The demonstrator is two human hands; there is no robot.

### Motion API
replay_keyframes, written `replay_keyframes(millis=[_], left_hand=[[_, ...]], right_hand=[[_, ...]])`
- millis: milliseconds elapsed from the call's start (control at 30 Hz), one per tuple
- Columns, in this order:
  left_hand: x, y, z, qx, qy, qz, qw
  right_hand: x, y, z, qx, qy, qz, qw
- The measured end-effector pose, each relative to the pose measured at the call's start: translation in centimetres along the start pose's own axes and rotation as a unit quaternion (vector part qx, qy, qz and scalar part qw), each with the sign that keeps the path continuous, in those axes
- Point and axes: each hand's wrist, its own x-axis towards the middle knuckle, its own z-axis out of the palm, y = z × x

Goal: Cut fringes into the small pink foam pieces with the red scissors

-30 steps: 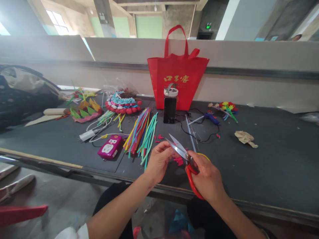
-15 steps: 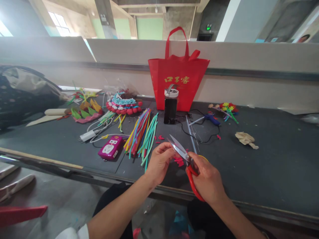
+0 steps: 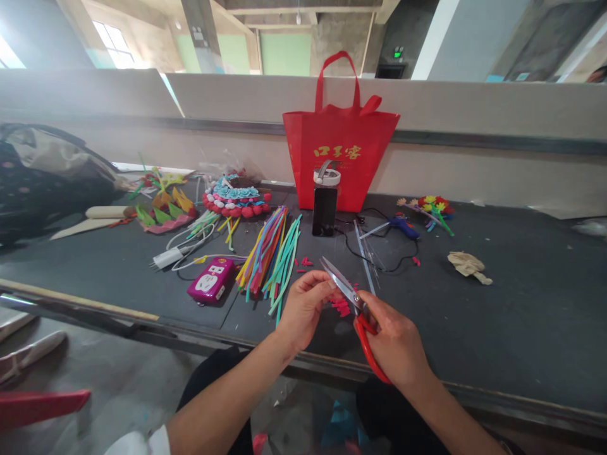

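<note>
My right hand (image 3: 396, 341) is closed round the red handles of a pair of scissors (image 3: 348, 292), whose blades point up and left, nearly together. Fingers pinched, my left hand (image 3: 305, 308) is right beside the blades. What it holds, if anything, is too small and hidden to make out. Under and behind the blades lie several small red pieces (image 3: 340, 308) on the dark table (image 3: 521, 328). To the left of my left hand is a bundle of coloured strips (image 3: 260, 256), with turquoise strips (image 3: 286, 262) alongside it.
A phone (image 3: 324, 212) leans on a bottle before a red bag (image 3: 341, 139). A purple box (image 3: 212, 281) and a white charger (image 3: 167, 258) lie left. A blue glue gun (image 3: 404, 227), craft flowers (image 3: 434, 212) and crumpled brown paper (image 3: 469, 266) are on the right.
The scissor blades have closed from slightly apart to nearly together. Both hands have stayed in almost the same place.
</note>
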Motion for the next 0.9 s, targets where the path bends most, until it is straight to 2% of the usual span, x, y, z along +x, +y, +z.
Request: replay_keyframes(millis=[233,467,900], left_hand=[[-0.08,0.45,0.08,0.0,0.003,-0.009,1.0],[-0.04,0.25,0.13,-0.011,-0.005,-0.009,1.0],[-0.21,0.3,0.02,-0.001,-0.019,-0.02,1.0]], right_hand=[[0.06,0.61,0.07,-0.014,0.027,0.003,1.0],[-0.09,0.46,0.22,-0.006,-0.005,0.002,1.0],[0.0,-0.21,-0.09,0.056,-0.024,0.01,0.998]])
